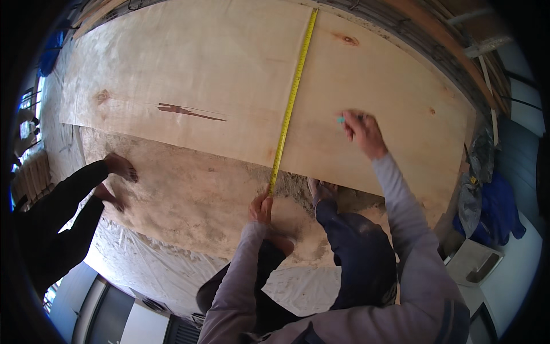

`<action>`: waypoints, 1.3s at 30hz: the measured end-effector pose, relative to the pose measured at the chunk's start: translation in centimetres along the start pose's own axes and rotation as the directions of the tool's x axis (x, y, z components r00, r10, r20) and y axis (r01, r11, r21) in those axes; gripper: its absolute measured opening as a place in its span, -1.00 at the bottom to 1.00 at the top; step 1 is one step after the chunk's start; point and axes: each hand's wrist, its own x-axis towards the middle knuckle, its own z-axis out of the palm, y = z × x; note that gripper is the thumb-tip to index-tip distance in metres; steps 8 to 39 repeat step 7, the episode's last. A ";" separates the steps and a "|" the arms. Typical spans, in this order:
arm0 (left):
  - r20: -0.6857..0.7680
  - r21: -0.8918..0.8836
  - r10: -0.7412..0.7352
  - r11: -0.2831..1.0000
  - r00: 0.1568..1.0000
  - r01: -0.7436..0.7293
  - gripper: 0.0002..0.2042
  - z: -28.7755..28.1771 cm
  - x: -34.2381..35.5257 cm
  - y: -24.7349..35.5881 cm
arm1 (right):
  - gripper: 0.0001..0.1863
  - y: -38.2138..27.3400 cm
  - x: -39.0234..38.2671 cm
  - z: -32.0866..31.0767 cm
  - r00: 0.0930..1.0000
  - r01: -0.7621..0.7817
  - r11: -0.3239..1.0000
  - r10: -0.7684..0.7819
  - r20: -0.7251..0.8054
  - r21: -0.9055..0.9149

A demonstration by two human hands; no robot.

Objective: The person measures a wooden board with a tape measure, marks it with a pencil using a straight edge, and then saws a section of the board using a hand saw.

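A large pale plywood sheet (223, 69) lies flat before me, with knots and a dark reddish-brown torn streak. Across it, from the far edge to the near one, runs a yellow tape measure (293, 94), pulled out straight. My left hand (261, 207) is closed on its near end, just past the sheet's near edge. Over the right part of the sheet is my right hand (365, 135), slightly blurred and closed. From its fingers pokes a small teal-tipped thing (341, 120), mostly hidden; its kind is unclear.
A dusty, worn board (189, 183) lies under the sheet's near side, with my feet on it. Another person's bare feet (120, 166) stand at the left. Wooden beams (458, 46) line the far right. Blue plastic (501, 209) and clear bags lie at the right.
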 end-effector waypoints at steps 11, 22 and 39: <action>-0.024 0.249 0.116 0.963 0.993 -0.107 -0.64 1.4 0.3 1.4 | -0.78 0.9 15.1 -1.5 0.928 0.299 0.942 -0.250 0.277 -0.152; -0.024 0.249 0.116 0.963 0.993 -0.107 -0.64 1.4 0.3 1.4 | -0.78 0.9 15.1 -1.5 0.928 0.299 0.942 -0.250 0.277 -0.152; -0.024 0.249 0.116 0.963 0.993 -0.107 -0.64 1.4 0.3 1.4 | -0.78 0.9 15.1 -1.5 0.928 0.299 0.942 -0.250 0.277 -0.152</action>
